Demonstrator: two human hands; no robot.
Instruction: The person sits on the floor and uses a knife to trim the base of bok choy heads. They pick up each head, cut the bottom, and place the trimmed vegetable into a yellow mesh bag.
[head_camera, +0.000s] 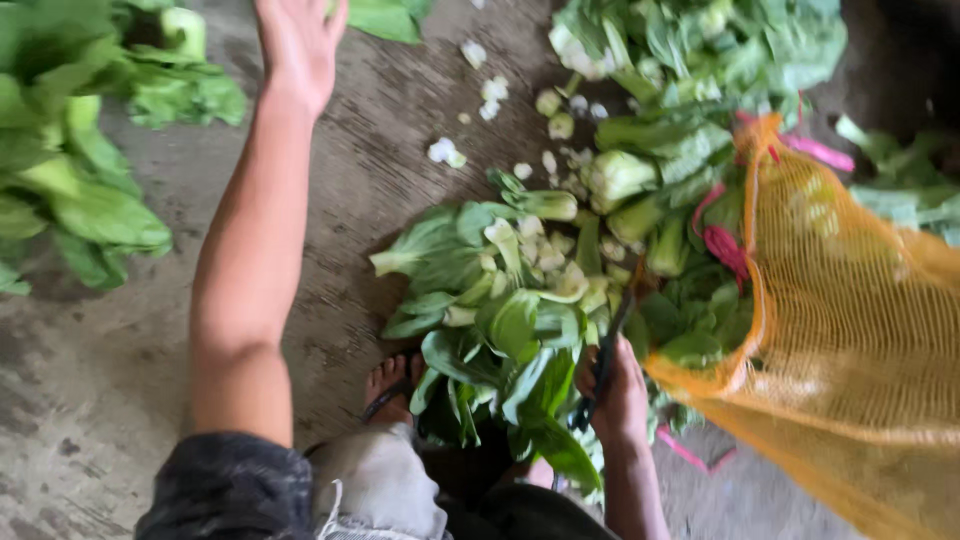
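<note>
My left hand (296, 40) is stretched far forward to the top edge of the view, back of the hand up. Its fingertips are cut off by the frame, right beside a green leaf (388, 16). My right hand (620, 395) is low and close to my body, closed around a dark, thin knife (606, 352) that points away from me. The blade sits against a heap of leafy green vegetables (500, 310) with pale stalks on the concrete floor (120, 350).
An orange mesh sack (840, 330) holding more greens lies open at the right, with pink ties (722, 245). Another pile of greens (70, 160) is at the left. White cut stalk ends (490, 95) litter the floor. My sandalled foot (392, 385) is under the heap.
</note>
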